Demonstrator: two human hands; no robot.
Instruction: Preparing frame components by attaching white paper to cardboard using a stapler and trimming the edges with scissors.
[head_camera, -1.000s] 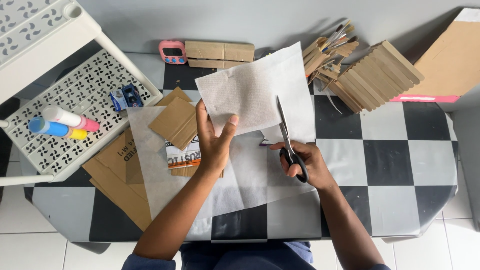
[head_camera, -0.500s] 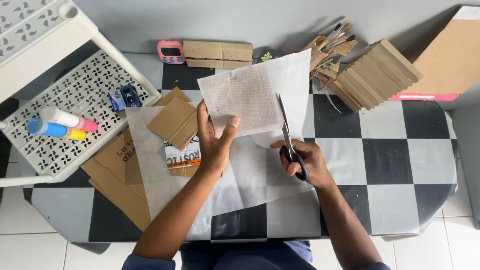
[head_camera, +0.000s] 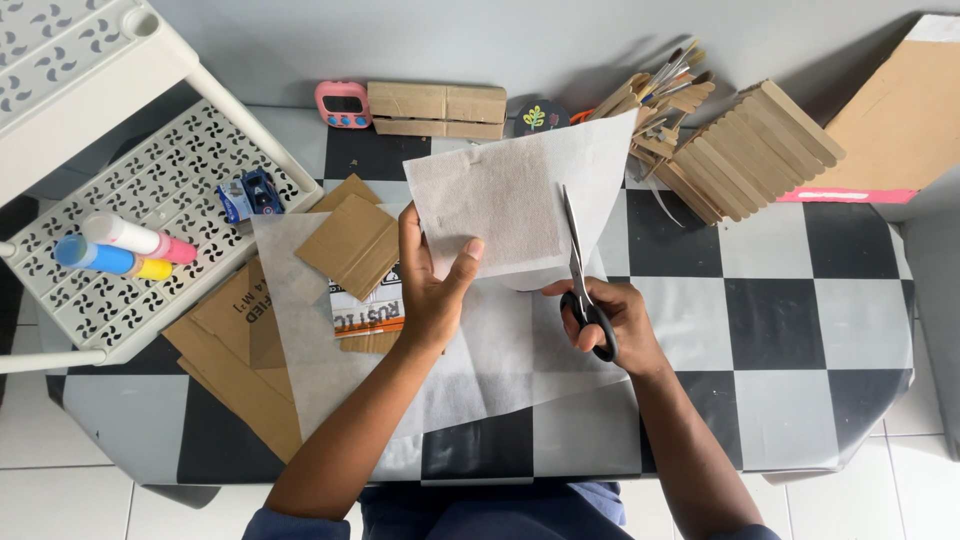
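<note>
My left hand (head_camera: 432, 285) pinches the lower left edge of a white sheet of thin paper (head_camera: 505, 205) and lifts it above the table. In my right hand (head_camera: 605, 315) are black-handled scissors (head_camera: 578, 265), whose blades point away from me and sit partway into the lifted sheet along its right side. Under both hands a larger piece of the same thin white paper (head_camera: 500, 355) lies flat on the black-and-white checkered table (head_camera: 780, 320).
Brown cardboard pieces (head_camera: 245, 360) lie at the left under the paper. A white perforated rack (head_camera: 150, 210) holds coloured tubes (head_camera: 120, 250) and a small blue toy car (head_camera: 250, 195). At the back are a pink timer (head_camera: 343, 105), cardboard blocks (head_camera: 437, 108), wooden stick panels (head_camera: 745, 150) and a large cardboard sheet (head_camera: 900, 125).
The scissors have advanced a little farther up into the lifted sheet. My left hand still holds the sheet in much the same place.
</note>
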